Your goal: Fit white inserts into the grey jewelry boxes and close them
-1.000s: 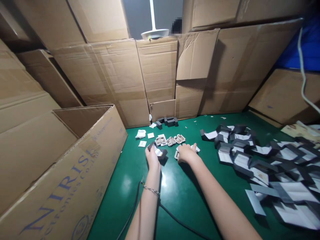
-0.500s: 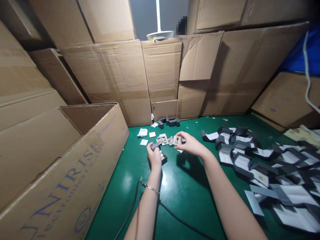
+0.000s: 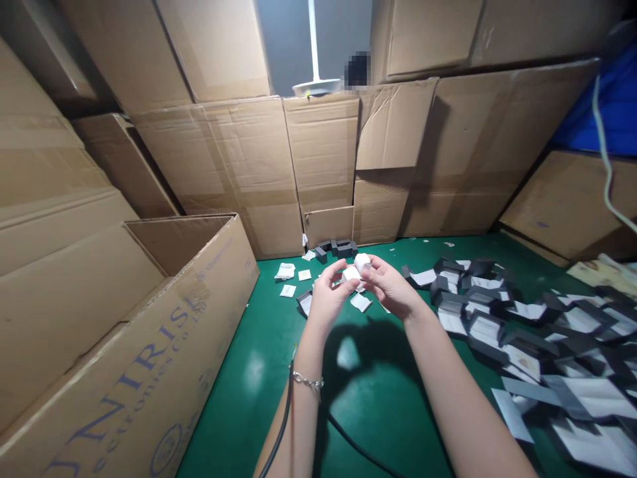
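Both hands are raised close together over the green table. A small white piece (image 3: 351, 275), perhaps folded paper, is pinched in the fingers of my left hand (image 3: 329, 292). My right hand (image 3: 393, 287) grips a similar white piece (image 3: 362, 261) just beside it; I cannot tell whether the two are joined. Partly behind my left hand lies a small dark box (image 3: 304, 302) with a pale inside. A white paper packet (image 3: 361, 303) rests on the table below the hands.
Several dark boxes (image 3: 340, 249) sit by the cardboard wall (image 3: 323, 159). Many opened dark boxes with white linings (image 3: 488, 325) spread across the right. A large carton (image 3: 199, 318) stands at left, papers (image 3: 287, 291) lie nearby, and a black cable (image 3: 286, 411) crosses my left forearm.
My left hand has let go of the small dark box, which now lies on the table. Both hands have come together and lifted, holding white pieces.
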`<state>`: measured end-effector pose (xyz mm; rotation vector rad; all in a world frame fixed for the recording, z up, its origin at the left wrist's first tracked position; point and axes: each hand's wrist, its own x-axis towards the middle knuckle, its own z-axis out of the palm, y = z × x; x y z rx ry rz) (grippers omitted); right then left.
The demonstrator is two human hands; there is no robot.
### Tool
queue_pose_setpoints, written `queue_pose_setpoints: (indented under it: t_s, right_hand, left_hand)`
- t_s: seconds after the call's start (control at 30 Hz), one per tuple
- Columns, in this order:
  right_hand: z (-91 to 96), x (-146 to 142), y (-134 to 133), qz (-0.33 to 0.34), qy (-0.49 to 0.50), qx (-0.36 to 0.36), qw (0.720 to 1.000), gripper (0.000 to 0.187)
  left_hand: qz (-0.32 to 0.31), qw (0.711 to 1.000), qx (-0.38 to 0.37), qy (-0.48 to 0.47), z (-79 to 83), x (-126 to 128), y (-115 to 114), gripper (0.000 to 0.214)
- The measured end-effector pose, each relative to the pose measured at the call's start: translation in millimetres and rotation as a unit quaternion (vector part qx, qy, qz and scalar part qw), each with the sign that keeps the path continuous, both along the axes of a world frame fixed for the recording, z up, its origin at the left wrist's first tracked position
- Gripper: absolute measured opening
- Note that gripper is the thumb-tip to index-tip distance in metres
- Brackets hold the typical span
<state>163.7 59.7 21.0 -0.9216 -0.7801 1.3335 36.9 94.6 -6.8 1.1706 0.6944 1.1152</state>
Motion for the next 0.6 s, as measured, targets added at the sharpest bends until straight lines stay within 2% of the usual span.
queue_pose_setpoints:
  t_s: [0.07,0.13,0.23,0.33,0.43,0.6]
  right_hand:
    - [-0.6,-1,1,-0.018,0.007,0.011,1.000,0.069]
    - [-2.8,-5,4,-0.032,0.019,0.031,0.999,0.068]
    - [-5.8,-17,6,-0.036,0.050,0.054,0.997,0.062]
    - [-5.6,-29,4,-0.016,0.080,0.049,0.996,0.055]
    - [-3.5,-34,1,-0.004,0.072,0.049,0.996,0.049]
    - [-0.9,-24,-1,0.003,-0.004,0.036,0.999,0.048]
  left_hand:
    - [-0.032,0.999,0.007,-0.009,0.2,-1,1,0.061]
    - [-0.037,0.999,0.026,-0.022,-0.5,0,0,0.059]
    - [0.021,0.997,0.048,-0.049,-0.9,3,-4,0.049]
    - [0.051,0.992,0.016,-0.118,-1.5,5,-6,0.047]
    - [0.031,0.986,-0.024,-0.160,-3.1,4,-5,0.048]
    - [-0.004,0.984,-0.061,-0.165,-3.9,2,-4,0.052]
